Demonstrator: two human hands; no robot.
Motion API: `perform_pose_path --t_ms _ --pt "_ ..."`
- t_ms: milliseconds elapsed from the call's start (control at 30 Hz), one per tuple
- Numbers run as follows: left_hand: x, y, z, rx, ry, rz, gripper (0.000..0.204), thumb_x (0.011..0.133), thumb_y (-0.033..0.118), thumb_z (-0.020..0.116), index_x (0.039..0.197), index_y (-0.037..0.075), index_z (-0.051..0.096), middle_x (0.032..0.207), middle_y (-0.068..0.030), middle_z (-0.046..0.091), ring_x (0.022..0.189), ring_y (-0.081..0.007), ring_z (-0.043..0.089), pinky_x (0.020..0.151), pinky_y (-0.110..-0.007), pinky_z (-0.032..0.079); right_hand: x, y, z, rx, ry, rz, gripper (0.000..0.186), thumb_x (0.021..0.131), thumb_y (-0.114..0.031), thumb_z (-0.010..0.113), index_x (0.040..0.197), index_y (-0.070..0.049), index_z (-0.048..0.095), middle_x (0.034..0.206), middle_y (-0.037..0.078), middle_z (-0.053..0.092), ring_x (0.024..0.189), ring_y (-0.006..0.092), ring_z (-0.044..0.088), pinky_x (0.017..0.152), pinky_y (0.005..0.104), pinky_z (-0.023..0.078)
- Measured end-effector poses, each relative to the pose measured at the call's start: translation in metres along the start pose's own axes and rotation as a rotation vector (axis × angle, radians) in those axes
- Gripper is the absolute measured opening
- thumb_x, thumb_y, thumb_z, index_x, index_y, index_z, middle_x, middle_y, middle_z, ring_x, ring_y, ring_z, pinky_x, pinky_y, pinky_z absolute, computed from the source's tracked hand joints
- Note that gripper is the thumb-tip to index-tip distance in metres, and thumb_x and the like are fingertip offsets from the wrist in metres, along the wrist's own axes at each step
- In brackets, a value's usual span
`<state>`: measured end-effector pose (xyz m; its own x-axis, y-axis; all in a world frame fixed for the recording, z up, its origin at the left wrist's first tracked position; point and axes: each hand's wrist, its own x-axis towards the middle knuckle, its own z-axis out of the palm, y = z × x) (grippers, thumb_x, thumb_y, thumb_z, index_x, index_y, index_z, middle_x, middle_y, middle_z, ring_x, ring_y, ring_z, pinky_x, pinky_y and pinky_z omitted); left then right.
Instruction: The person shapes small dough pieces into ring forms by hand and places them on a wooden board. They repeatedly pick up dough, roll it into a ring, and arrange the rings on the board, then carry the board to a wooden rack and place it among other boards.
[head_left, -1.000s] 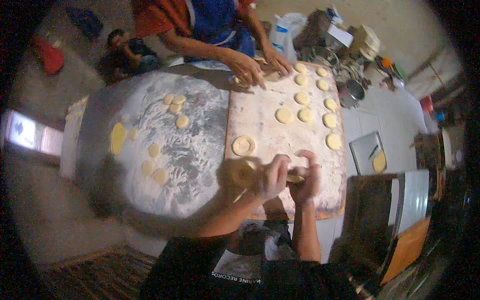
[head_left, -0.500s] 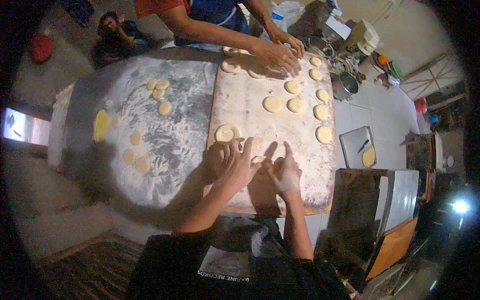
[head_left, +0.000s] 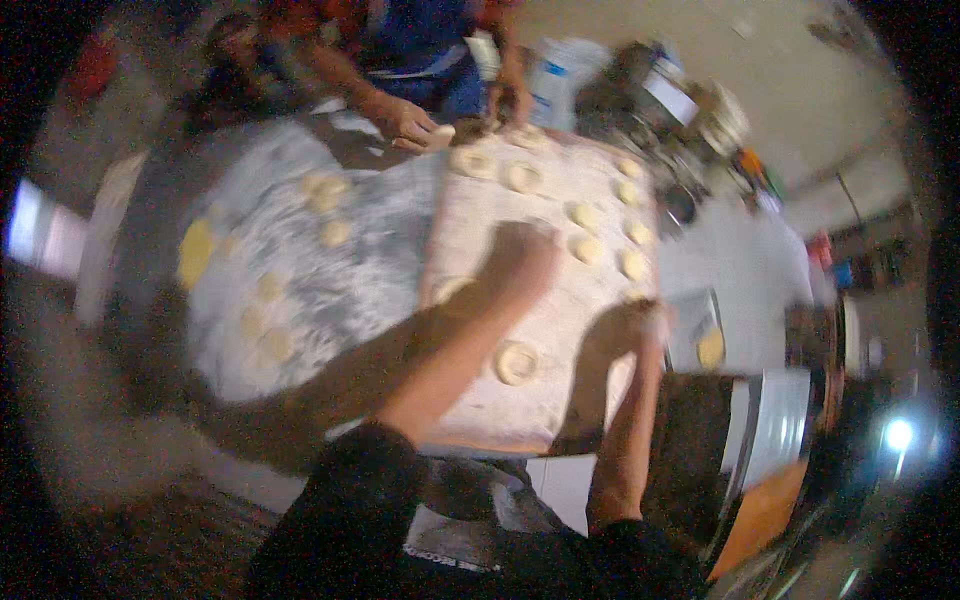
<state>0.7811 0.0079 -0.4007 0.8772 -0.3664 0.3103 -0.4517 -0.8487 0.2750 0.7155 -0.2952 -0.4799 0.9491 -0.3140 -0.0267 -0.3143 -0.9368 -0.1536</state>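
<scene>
My left hand is smeared by motion over the middle of the floured board, near small pale dough discs; its fingers cannot be made out. At the board's right edge my right hand is blurred just below another disc; whether it grips a piece is unclear. A flattened dough round with a raised rim lies between my forearms. Similar rounds sit at the board's far end, by a co-worker's hand pinching a piece of dough.
A floured grey surface with more discs and a yellow piece adjoins the board on the left. A metal tray, a pot and a cabinet stand at the right. A second person is behind, top left.
My hands have left the round they were shaping, now lying near me, and moved forward and rightward. The co-worker's hands have drawn back leftward, revealing rimmed rounds at the far end.
</scene>
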Motion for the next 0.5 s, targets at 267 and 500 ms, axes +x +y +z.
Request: perform_pose_path --t_ms 267,500 --pt "0.007 -0.029 0.032 -0.675 0.077 -0.122 0.018 0.085 0.017 0.053 0.09 0.003 0.063 0.089 -0.017 0.063 0.09 -0.0298 0.061 0.074 -0.043 0.046 -0.002 -0.022 -0.021 0.602 0.224 -0.22 0.035 0.083 -0.024 0.065 0.107 -0.001 0.051 0.088 0.009 0.058 0.076 0.0194 0.055 0.067 0.034 0.046" --pt "-0.078 -0.108 -0.048 -0.802 0.467 -0.186 0.016 0.079 0.012 0.06 0.093 0.005 0.058 0.094 -0.0157 0.058 0.092 -0.035 0.055 0.079 -0.045 0.045 -0.129 -0.269 -0.073 1.158 -0.354 -0.313 0.033 0.088 -0.014 0.063 0.116 -0.001 0.052 0.109 0.008 0.056 0.102 0.0203 0.053 0.091 0.0331 0.043"
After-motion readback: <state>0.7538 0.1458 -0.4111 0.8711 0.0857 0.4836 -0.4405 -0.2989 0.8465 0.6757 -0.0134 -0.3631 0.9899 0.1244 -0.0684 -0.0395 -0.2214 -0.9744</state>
